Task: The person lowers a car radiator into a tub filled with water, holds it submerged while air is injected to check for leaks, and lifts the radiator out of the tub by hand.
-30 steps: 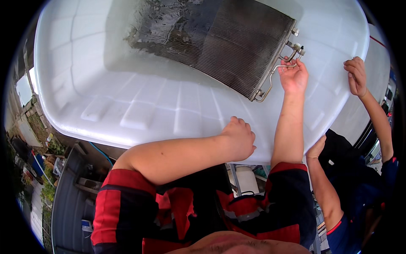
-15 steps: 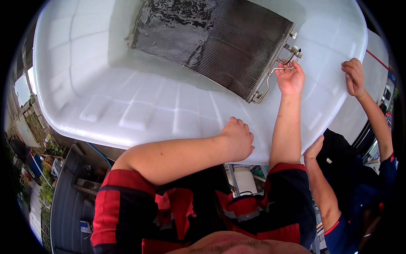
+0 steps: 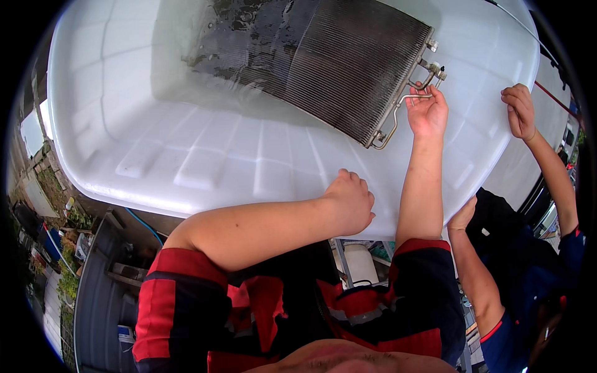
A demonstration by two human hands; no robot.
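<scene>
A dark finned heat exchanger (image 3: 354, 65) lies at a slant in a white tub (image 3: 106, 149), its left part under rippling water (image 3: 230, 46). My right hand (image 3: 428, 112) is palm up at the exchanger's right end, fingers curled on the thin metal pipe (image 3: 396, 121). My left hand (image 3: 349, 202) rests curled on the tub's near side, knuckles up; its fingertips and anything beneath them are hidden.
A co-worker's hands (image 3: 519, 112) (image 3: 463, 211) are at the tub's right edge. A thin rod (image 3: 516, 22) crosses the upper right corner. A red hose (image 3: 556, 96) runs beyond the tub; a grey panel (image 3: 99, 298) stands below left.
The thin rod has appeared at the upper right. The ripples over the exchanger have changed shape. The co-worker's upper hand has shifted slightly left; my hands are almost still.
</scene>
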